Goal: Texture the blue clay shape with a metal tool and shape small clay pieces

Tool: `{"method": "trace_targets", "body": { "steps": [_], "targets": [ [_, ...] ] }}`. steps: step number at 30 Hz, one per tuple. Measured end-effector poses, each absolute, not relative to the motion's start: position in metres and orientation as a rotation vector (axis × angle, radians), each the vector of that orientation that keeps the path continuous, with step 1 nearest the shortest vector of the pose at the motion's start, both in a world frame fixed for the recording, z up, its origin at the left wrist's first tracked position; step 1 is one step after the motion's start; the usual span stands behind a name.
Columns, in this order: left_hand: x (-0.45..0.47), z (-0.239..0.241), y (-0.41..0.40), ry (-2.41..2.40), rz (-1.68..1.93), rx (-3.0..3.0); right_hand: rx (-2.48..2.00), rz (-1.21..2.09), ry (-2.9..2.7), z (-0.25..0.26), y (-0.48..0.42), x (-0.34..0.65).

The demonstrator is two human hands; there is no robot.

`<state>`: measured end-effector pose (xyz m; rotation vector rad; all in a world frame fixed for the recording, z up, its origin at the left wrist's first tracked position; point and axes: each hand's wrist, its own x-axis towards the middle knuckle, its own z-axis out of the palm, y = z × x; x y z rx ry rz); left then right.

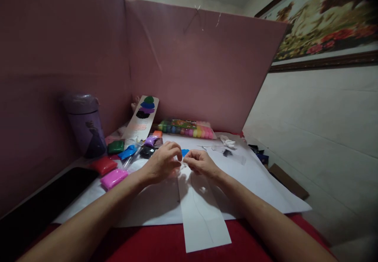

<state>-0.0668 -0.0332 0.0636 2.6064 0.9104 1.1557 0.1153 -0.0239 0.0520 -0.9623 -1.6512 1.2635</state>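
Here, curled fingers (174, 151) above white card (204, 224)

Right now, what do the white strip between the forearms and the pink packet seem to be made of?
White strip: probably card or stiff paper, matte, with crisp straight edges.
Pink packet: apparently clear plastic film, glossy, showing bright highlights; its filling I cannot tell.

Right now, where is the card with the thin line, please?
In the head view, the card lies lower centre, between the forearms, its near end over the red cloth.
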Motion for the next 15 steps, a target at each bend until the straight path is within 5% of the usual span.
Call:
{"method": "trace_targets", "body": {
  "steps": [15],
  "targets": [
    [-0.0571, 0.0626, -0.0417, 0.842, 1.143, 2.659, -0.904, 1.335, -1.451, 0.0443, -0.0320, 0.1173]
  ]
}}
